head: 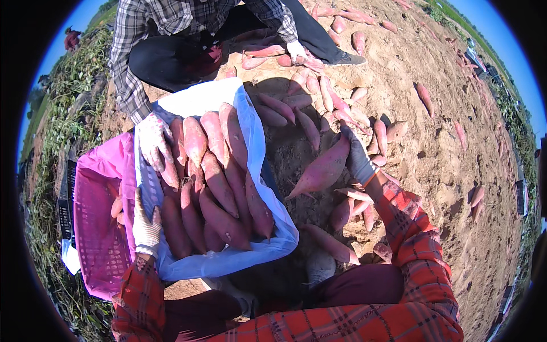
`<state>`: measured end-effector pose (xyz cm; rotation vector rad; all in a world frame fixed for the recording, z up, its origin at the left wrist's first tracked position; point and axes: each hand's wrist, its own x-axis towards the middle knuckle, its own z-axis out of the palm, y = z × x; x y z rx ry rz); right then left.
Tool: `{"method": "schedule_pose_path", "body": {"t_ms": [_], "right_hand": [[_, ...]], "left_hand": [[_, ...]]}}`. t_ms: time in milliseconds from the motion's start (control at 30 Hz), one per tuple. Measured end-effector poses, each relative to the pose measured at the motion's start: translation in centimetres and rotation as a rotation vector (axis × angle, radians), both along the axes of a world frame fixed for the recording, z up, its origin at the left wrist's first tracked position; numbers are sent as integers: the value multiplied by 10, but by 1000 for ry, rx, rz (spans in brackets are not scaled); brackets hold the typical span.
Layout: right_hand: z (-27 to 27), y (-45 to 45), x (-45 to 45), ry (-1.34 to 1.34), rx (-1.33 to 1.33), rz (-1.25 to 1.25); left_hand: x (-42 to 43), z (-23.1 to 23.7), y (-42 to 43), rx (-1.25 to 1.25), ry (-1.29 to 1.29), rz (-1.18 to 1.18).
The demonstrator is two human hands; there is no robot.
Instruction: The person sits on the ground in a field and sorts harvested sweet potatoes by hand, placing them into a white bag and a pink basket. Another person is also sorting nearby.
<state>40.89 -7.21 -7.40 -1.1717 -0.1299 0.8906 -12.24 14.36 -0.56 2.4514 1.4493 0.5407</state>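
In my gloved right hand (359,158) is a large purple-red sweet potato (323,167), held by its upper end above the soil, its pointed tip toward the lower left. My gloved left hand (146,226) rests, fingers apart, on the left edge of a crate lined with blue plastic film (230,258). Several sweet potatoes (224,213) lie packed lengthwise in layers inside this crate. A co-worker's gloved hand (154,139) touches a sweet potato (170,174) near the crate's upper left corner.
A pink-lined crate (102,205) stands directly left, with some sweet potatoes partly visible inside. The co-worker sits opposite, their other gloved hand (296,51) among sweet potatoes on the ground. More loose sweet potatoes (331,243) lie on the soil (431,171). Cut vines (64,124) line the left.
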Motion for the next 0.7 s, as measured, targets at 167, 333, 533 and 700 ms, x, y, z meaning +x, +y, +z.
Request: {"method": "schedule_pose_path", "body": {"t_ms": [167, 333, 533, 700], "right_hand": [[64, 1, -51, 30, 48, 275], [117, 0, -91, 44, -155, 310], [135, 26, -123, -97, -169, 399], [119, 50, -130, -35, -172, 445]], "left_hand": [[2, 11, -13, 237, -16, -7], [25, 51, -41, 281, -89, -135], [14, 40, -59, 244, 209, -210], [-2, 49, -54, 310, 313, -48]]}}
